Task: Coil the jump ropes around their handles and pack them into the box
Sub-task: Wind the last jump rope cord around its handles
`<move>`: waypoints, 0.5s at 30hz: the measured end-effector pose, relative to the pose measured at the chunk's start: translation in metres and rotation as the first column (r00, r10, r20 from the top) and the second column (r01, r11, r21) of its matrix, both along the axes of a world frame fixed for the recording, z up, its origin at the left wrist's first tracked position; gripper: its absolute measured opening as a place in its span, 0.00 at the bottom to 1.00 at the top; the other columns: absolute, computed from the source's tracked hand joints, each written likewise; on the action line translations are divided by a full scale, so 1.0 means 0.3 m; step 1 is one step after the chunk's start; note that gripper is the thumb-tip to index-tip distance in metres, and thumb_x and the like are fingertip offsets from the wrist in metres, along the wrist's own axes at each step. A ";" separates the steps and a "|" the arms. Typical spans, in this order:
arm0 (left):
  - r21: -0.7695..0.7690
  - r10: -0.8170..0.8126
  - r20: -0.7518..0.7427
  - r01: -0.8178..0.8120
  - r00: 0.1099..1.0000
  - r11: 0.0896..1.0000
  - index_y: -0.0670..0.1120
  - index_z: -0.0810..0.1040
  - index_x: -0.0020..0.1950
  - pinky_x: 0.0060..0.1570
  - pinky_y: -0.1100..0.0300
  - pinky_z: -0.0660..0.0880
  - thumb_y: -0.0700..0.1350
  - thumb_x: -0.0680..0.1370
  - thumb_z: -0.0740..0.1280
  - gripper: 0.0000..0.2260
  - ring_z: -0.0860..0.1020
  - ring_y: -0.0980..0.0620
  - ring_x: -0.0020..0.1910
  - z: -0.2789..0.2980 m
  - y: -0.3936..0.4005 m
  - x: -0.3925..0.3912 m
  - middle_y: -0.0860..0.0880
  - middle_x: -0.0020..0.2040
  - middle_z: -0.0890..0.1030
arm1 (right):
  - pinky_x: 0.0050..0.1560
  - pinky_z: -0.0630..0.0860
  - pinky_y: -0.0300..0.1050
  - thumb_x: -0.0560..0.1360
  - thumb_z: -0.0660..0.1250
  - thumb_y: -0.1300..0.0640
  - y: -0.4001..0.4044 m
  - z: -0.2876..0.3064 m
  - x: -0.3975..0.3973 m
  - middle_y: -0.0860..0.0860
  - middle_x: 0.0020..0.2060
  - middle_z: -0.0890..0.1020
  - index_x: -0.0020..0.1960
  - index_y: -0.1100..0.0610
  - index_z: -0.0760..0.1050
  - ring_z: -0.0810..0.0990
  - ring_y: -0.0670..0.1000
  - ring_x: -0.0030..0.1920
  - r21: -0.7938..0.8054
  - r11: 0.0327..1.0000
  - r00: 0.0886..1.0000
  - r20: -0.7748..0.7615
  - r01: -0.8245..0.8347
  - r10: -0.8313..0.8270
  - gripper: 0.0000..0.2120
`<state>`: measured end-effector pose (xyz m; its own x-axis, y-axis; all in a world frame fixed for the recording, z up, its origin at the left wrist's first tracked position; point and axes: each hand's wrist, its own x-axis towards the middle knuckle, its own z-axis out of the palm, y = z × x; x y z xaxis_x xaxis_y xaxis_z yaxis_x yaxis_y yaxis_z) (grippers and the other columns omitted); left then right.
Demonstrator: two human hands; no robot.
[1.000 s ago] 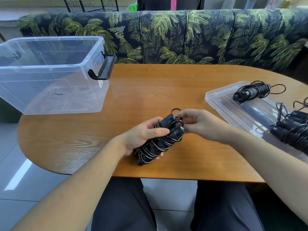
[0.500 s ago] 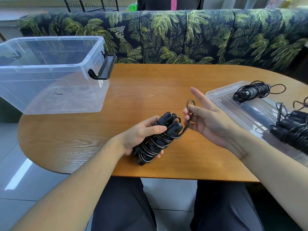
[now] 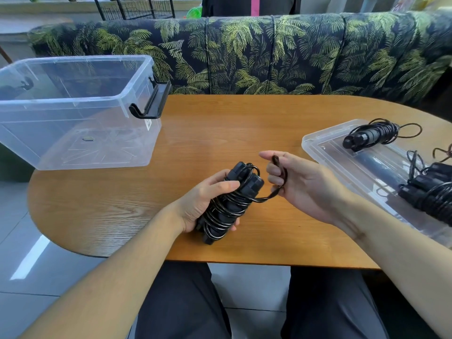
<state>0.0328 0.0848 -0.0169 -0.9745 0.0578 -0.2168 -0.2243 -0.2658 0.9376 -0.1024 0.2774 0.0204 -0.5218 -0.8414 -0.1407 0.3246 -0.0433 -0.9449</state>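
Observation:
My left hand (image 3: pixel 205 201) grips a black jump rope (image 3: pixel 234 201), its two handles side by side with cord wound around them, just above the table's front middle. The last loop of cord runs right from the bundle into my right hand (image 3: pixel 300 182), whose curled fingers hold it. A clear plastic box (image 3: pixel 75 111) with black latch handles stands open at the table's left end. On the right, a clear lid (image 3: pixel 325 145) lies flat and carries a coiled rope (image 3: pixel 371 135) at its far end and more coiled ropes (image 3: pixel 433 192) nearer me.
The wooden table (image 3: pixel 208 133) has a rounded left end, and the box overhangs it. A leaf-patterned sofa back (image 3: pixel 244 52) runs behind the table. My knees sit under the front edge.
My right hand drew the cord's end loop out to the right of the handles, then its fingers curled round it. The left hand kept its hold on the bundle.

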 end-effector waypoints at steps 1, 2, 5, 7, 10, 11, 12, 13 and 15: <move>-0.002 0.005 -0.004 -0.005 1.000 1.000 0.44 0.70 0.67 0.41 0.47 0.80 0.49 0.79 0.67 0.19 0.80 0.39 0.38 0.001 0.001 0.000 0.39 0.44 0.81 | 0.44 0.66 0.44 0.85 0.52 0.60 0.001 -0.002 0.001 0.49 0.39 0.72 0.68 0.59 0.72 0.68 0.47 0.38 0.012 1.000 0.998 -0.058 -0.003 0.004 0.16; -0.004 0.009 -0.004 -0.009 1.000 1.000 0.44 0.70 0.66 0.41 0.47 0.80 0.50 0.79 0.67 0.19 0.80 0.39 0.37 0.000 0.001 0.000 0.39 0.43 0.81 | 0.45 0.66 0.45 0.85 0.53 0.60 0.001 -0.006 0.002 0.48 0.39 0.73 0.69 0.57 0.72 0.69 0.46 0.39 0.029 1.000 0.992 -0.128 0.006 -0.002 0.16; -0.017 0.000 0.012 0.000 1.000 1.000 0.42 0.72 0.64 0.40 0.48 0.80 0.61 0.78 0.69 0.26 0.81 0.41 0.36 0.005 0.010 -0.001 0.39 0.42 0.81 | 0.48 0.68 0.48 0.85 0.58 0.59 0.004 -0.018 0.010 0.48 0.40 0.79 0.70 0.54 0.68 0.72 0.47 0.40 0.104 0.994 0.957 -0.291 0.040 -0.008 0.14; -0.047 -0.008 0.056 0.011 0.998 0.999 0.39 0.77 0.57 0.40 0.50 0.80 0.69 0.78 0.58 0.32 0.81 0.43 0.35 0.014 0.017 -0.003 0.40 0.39 0.81 | 0.50 0.70 0.49 0.83 0.61 0.59 0.008 -0.018 0.009 0.48 0.41 0.82 0.64 0.55 0.70 0.75 0.47 0.41 0.148 0.989 0.944 -0.329 0.024 0.027 0.10; -0.048 -0.026 0.077 0.030 0.997 0.998 0.41 0.80 0.51 0.40 0.51 0.78 0.67 0.81 0.54 0.30 0.81 0.43 0.33 0.022 0.020 -0.005 0.40 0.37 0.82 | 0.47 0.74 0.46 0.78 0.68 0.59 0.013 -0.006 -0.003 0.50 0.40 0.84 0.55 0.58 0.72 0.78 0.48 0.39 0.125 0.992 0.959 -0.281 0.000 0.036 0.08; -0.058 -0.037 0.064 0.041 0.997 0.997 0.41 0.80 0.52 0.39 0.51 0.78 0.66 0.81 0.56 0.28 0.81 0.43 0.33 0.025 0.022 -0.004 0.40 0.37 0.82 | 0.46 0.75 0.46 0.74 0.70 0.57 0.013 -0.001 -0.007 0.51 0.40 0.84 0.52 0.58 0.74 0.78 0.48 0.38 0.110 0.994 0.962 -0.269 -0.009 0.038 0.10; -0.074 -0.037 0.049 0.041 0.998 0.996 0.41 0.78 0.54 0.38 0.51 0.79 0.63 0.81 0.57 0.26 0.81 0.43 0.33 0.023 0.022 -0.005 0.40 0.38 0.82 | 0.46 0.77 0.46 0.70 0.73 0.55 0.012 0.003 -0.011 0.52 0.39 0.85 0.50 0.58 0.77 0.78 0.49 0.37 0.100 0.995 0.964 -0.265 -0.013 0.039 0.12; -0.085 -0.028 0.033 0.031 0.999 0.996 0.39 0.75 0.57 0.37 0.51 0.79 0.60 0.82 0.59 0.23 0.81 0.42 0.33 0.022 0.023 -0.007 0.40 0.39 0.82 | 0.46 0.78 0.46 0.66 0.76 0.54 0.011 0.004 -0.015 0.52 0.40 0.85 0.47 0.58 0.80 0.79 0.49 0.36 0.091 0.996 0.965 -0.259 -0.014 0.037 0.14; -0.063 -0.009 0.020 0.010 1.000 0.998 0.38 0.70 0.63 0.35 0.50 0.80 0.54 0.82 0.62 0.20 0.81 0.41 0.33 0.021 0.030 -0.013 0.40 0.42 0.81 | 0.46 0.81 0.45 0.58 0.82 0.49 0.013 0.002 -0.025 0.53 0.42 0.86 0.43 0.55 0.86 0.81 0.50 0.38 0.071 0.997 0.971 -0.236 -0.020 0.036 0.17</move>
<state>0.0290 0.0939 -0.0105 -0.9695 0.0527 -0.2394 -0.2451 -0.2036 0.9479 -0.1100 0.2814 0.0211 -0.5233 -0.8490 -0.0733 0.0913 0.0297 -0.9954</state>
